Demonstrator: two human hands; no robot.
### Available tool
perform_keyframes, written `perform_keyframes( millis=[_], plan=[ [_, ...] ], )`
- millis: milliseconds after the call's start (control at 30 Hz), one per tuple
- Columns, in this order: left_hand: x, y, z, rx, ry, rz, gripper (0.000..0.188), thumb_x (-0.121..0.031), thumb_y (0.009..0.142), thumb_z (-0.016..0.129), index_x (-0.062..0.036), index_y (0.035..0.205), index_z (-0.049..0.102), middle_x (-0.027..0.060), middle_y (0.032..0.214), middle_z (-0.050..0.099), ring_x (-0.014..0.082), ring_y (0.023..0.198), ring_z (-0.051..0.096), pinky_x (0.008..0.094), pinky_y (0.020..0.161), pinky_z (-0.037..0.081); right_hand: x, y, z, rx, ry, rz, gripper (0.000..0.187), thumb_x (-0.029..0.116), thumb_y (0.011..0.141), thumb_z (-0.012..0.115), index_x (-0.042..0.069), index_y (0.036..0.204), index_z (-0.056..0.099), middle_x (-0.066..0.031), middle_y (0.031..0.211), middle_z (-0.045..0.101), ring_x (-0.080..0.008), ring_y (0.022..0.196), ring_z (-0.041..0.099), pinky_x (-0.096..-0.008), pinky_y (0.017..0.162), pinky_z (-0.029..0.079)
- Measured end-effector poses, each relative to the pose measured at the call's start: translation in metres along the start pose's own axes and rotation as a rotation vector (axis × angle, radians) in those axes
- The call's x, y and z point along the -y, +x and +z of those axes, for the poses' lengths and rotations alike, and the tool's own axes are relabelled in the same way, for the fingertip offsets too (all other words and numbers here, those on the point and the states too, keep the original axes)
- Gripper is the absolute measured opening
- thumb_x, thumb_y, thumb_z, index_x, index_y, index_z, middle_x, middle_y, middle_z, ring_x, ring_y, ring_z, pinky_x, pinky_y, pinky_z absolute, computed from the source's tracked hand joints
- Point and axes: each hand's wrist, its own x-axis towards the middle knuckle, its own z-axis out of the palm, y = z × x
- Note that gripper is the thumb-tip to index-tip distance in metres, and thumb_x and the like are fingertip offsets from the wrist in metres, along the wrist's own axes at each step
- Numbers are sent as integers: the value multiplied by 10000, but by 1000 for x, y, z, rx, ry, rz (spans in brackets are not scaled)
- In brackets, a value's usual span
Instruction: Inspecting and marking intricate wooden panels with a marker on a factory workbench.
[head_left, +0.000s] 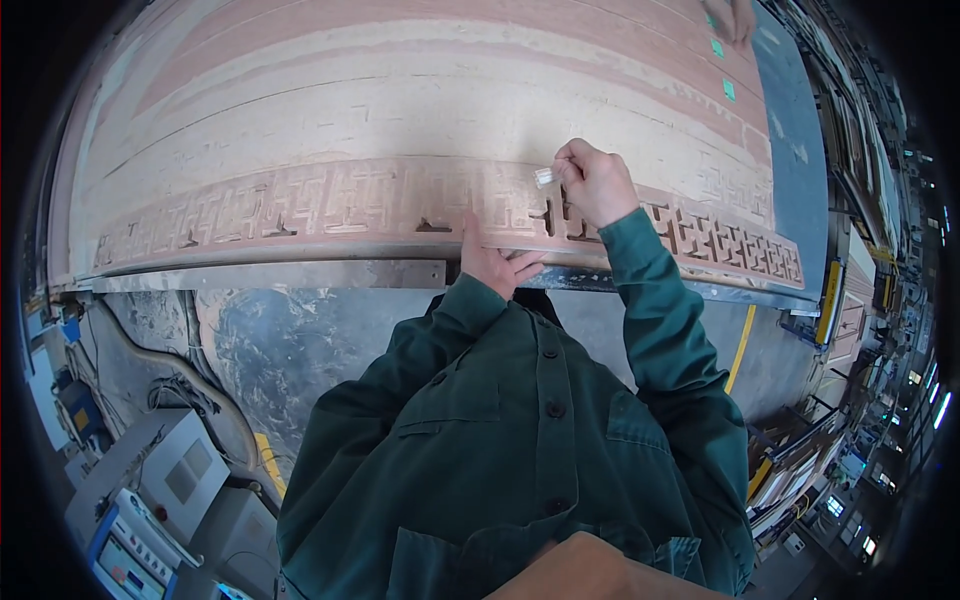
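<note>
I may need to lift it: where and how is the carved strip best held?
The carved strip is probably best gripped by its near long edge, at two spread spots, from the near side: it lies flat, long and narrow, and its pierced right part may be weaker.

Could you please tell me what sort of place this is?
Probably a woodworking workshop or factory. A long strip with cut-out slots lies before the person, a control console with a screen stands at the lower left, and what look like stacked sheets show at the right.
</note>
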Motion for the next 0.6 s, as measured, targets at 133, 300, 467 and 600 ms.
perform_keyframes(
  millis=[133,300,467,600],
  plan=[
    [-4,-5,-1,-2,65,25,846,-711,706,241,-74,1263,232,118,1250,337,355,1099,376,456,908,268,24,0,-6,-23,-42,26,85,106,735,546,34,779,536,-146,605,550,-265,547,560,-315,519,439],
    [-1,-1,0,-88,107,39,874,-735,683,235,-75,1257,240,140,1225,354,345,1077,402,443,905,278,32,-5,2,35,1,-130,105,114,717,561,43,790,534,-143,627,552,-286,579,557,-333,529,439],
    [2,-2,-3,-99,97,51,867,-722,689,267,-77,1266,211,138,1235,329,354,1070,409,445,886,308,10,-32,33,220,-138,-345,110,104,687,546,75,786,506,-161,597,532,-326,590,539,-413,508,419],
    [0,1,4,-152,43,50,850,-697,700,310,-79,1272,190,133,1239,317,359,1063,417,459,876,323,-12,-31,30,276,-32,-327,111,116,699,541,86,800,508,-148,597,529,-325,598,532,-411,511,410]
  ],
)
